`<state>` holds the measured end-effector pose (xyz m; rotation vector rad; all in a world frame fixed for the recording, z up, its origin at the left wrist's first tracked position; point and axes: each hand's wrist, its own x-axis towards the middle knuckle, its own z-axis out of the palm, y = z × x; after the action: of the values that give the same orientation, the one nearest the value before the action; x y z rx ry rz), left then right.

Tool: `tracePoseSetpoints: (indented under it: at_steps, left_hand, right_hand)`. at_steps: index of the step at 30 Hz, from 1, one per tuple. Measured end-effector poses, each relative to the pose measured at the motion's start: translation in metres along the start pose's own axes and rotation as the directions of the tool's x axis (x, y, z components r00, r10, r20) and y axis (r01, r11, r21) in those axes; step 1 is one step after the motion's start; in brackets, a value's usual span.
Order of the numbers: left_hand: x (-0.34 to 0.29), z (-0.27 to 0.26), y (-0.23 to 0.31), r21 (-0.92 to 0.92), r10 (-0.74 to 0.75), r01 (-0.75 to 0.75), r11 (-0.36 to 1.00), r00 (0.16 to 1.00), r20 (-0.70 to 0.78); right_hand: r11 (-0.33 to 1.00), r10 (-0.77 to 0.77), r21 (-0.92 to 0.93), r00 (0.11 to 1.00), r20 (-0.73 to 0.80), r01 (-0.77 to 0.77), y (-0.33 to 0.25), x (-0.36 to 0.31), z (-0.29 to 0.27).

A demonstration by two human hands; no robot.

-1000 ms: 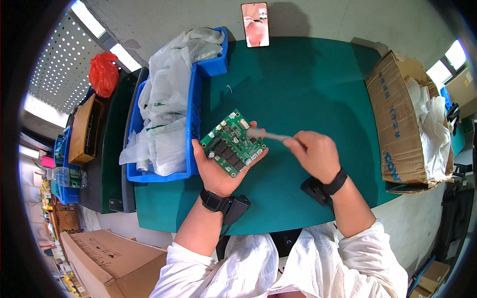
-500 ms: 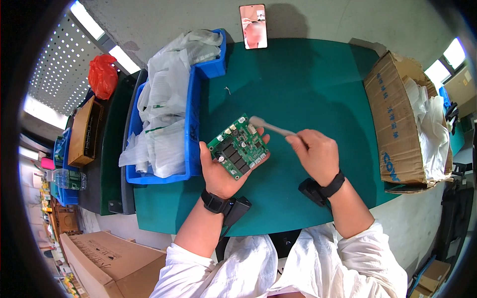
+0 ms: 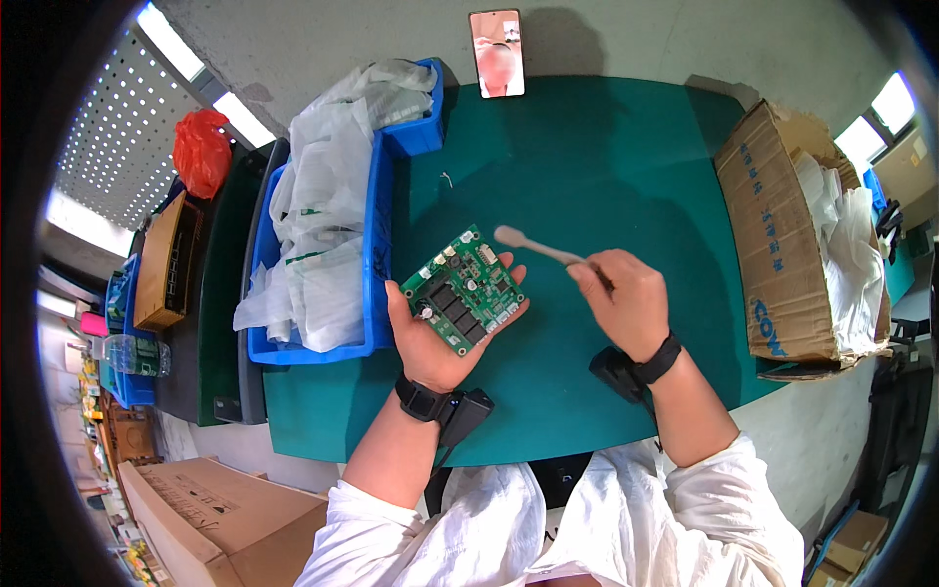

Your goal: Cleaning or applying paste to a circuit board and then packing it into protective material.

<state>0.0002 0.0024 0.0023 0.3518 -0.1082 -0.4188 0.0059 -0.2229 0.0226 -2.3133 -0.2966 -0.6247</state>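
My left hand point(image 3: 427, 350) supports a green circuit board point(image 3: 466, 291) on its palm, the thumb along the left edge and fingertips showing past the right edge. Black blocks, white connectors and small parts cover the board's upper face, which is tilted toward me. My right hand point(image 3: 631, 303) is closed round the handle of a pale grey brush point(image 3: 533, 245), shaped like a toothbrush. Its oval head hangs just beyond the board's far right corner, apart from it in this view. Both wrists wear black straps with small devices.
To the left stand blue bins point(image 3: 380, 254) filled with white plastic-wrapped packs. A cardboard box point(image 3: 782, 235) with white bags sits on the right of the green table point(image 3: 587, 157). A phone point(image 3: 497, 54) is upright at the far edge. Another carton point(image 3: 225, 509) is at lower left.
The board has shifted slightly left in my left hand. The brush head, at the board's far right corner before, now stands a little off it.
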Motion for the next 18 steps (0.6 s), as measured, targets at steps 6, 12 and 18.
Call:
tracePoseSetpoints:
  at_steps: [6,12,18]
  left_hand:
    - [0.000,0.002,0.000,0.035,-0.010,0.010,0.999,1.000,0.002]
    - [-0.001,0.002,0.000,0.042,-0.042,0.041,0.998,0.999,0.025]
    - [-0.002,0.000,-0.001,0.107,-0.060,0.056,0.993,0.998,0.037]
  right_hand:
    - [0.999,-0.033,0.001,0.993,0.110,0.033,-0.004,-0.005,0.006]
    - [0.995,0.024,0.093,0.997,0.068,-0.030,-0.003,0.000,-0.002]
    - [0.998,0.061,-0.019,0.997,0.052,-0.060,0.004,0.003,-0.003]
